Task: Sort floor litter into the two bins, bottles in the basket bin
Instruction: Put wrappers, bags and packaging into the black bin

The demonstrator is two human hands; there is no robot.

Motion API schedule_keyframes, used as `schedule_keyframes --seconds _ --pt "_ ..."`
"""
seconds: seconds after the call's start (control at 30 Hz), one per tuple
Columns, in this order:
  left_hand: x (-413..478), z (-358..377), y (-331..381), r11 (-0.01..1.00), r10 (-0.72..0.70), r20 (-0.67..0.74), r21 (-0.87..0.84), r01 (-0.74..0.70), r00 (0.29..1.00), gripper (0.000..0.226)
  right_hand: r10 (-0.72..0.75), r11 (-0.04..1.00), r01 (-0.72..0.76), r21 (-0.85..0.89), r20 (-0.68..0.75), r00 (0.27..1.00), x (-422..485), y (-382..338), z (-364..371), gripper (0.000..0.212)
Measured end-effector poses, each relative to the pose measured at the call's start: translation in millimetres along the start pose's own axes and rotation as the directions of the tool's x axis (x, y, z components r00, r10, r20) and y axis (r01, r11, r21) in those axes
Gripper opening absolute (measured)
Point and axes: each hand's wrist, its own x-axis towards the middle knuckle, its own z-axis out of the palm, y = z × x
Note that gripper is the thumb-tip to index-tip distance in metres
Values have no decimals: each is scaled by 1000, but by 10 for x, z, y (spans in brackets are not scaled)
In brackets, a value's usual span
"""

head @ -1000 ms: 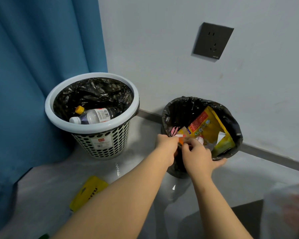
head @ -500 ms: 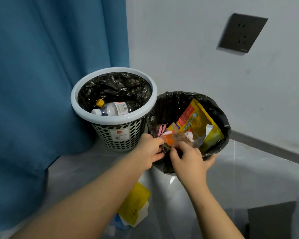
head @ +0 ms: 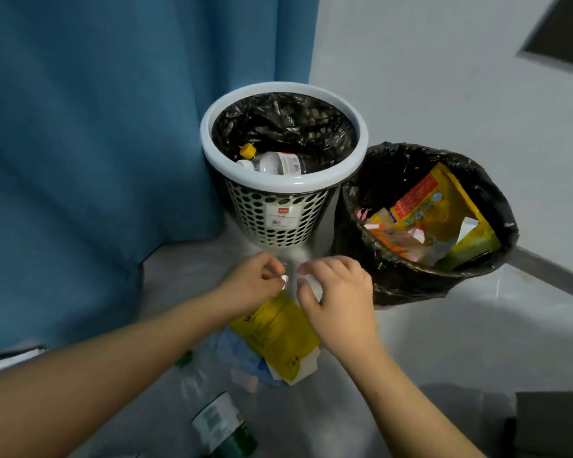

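The grey floor (head: 477, 342) meets a pale wall (head: 411, 77) here, with a blue curtain (head: 96, 127) on the left and a dark socket plate (head: 563, 38) cut off at the top right corner. Two bins stand just beside each other. The basket bin (head: 209, 153) holds one clear bottle (head: 275, 162); a yellow cap (head: 248, 150) shows beside it, its body hidden. The black-bagged bin (head: 497, 206) holds a yellow pouch (head: 450, 206) among wrappers too jumbled to count.

Your left hand (head: 255, 282) pinches a small silvery scrap (head: 283, 278). Your right hand (head: 338, 292) curls its fingers on a white scrap (head: 313, 287), mostly covered.

Below your hands the floor carries one yellow packet (head: 275, 328), blurred blue and pink pieces, and one green-labelled bottle (head: 222, 424) cut off by the bottom edge.
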Motion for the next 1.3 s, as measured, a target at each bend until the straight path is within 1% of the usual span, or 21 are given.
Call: schedule_keyframes --seconds 0.07,0.1,0.13,0.17,0.2,0.27,0.4,0.43,0.53,0.57,0.6,0.67,0.73,0.8,0.87,1.0,1.13,1.2,1.23,1.27,1.3 --pt "-64 -82 -266 996 -14 -7 88 15 1000 14 -6 1000 7 -8 156 988 -94 -38 240 39" --pt "-99 -109 -390 992 -19 -4 123 20 1000 13 6 1000 1 -27 266 964 -132 -48 345 43" --pt "-131 -126 -506 989 -18 -1 150 18 1000 14 35 998 -14 -57 395 918 -164 -52 436 45" --pt "-157 -138 -617 984 -16 4 177 15 1000 15 60 995 -14 -96 493 868 -195 -35 531 43" --pt "-174 -141 -729 978 -14 5 210 13 1000 17 78 991 -4 -132 557 827 -232 -12 642 39" --pt "-191 -136 -948 960 -23 3 280 21 1000 22 90 986 18 -166 621 778 -306 -13 817 35" --pt "-197 -88 -1320 904 -40 -4 425 38 999 29 125 978 34 -207 704 699 -417 19 1104 42" --pt "-201 -70 -1395 883 -40 -20 468 45 999 34 142 974 29 -225 702 698 -434 36 1158 42" --pt "-216 -6 -1559 825 -32 -67 562 64 997 37 153 978 -38 -203 591 792 -445 77 1274 42" --pt "-214 14 -1593 811 -17 -60 583 48 998 38 177 973 -53 -223 583 793 -438 95 1302 47" --pt "-201 32 -1630 795 -7 -42 606 32 999 40 215 961 -54 -270 612 761 -439 106 1318 56" --pt "-167 43 -1675 758 -14 -14 652 20 1000 46 288 936 -50 -348 681 674 -473 187 1393 72" --pt "-127 40 -1683 729 -48 14 684 26 999 53 317 930 -60 -363 707 633 -478 228 1449 84" --pt "-89 51 -1682 701 -76 48 713 19 996 58 325 929 -61 -366 721 612 -506 250 1493 89" --pt "-51 77 -1689 670 -95 83 742 2 992 61 326 929 -61 -365 730 601 -554 295 1528 88" --pt "49 137 -1745 625 -121 106 781 -7 987 67 315 933 -63 -355 717 622 -630 371 1571 81" --pt "117 187 -1789 605 -141 107 796 0 984 78 318 944 -137 -299 724 612 -614 388 1539 67" --pt "131 209 -1807 605 -134 102 796 0 986 81 319 948 -218 -233 714 623 -566 381 1492 70" --pt "140 216 -1809 609 -127 100 793 -2 987 82 305 949 -272 -162 694 652 -540 381 1469 75" --pt "150 219 -1806 612 -121 100 791 -5 988 84 287 943 -328 -64 656 697 -516 388 1446 80" --pt "165 215 -1797 613 -117 103 790 -9 988 86 274 927 -373 34 617 738 -500 404 1426 80"
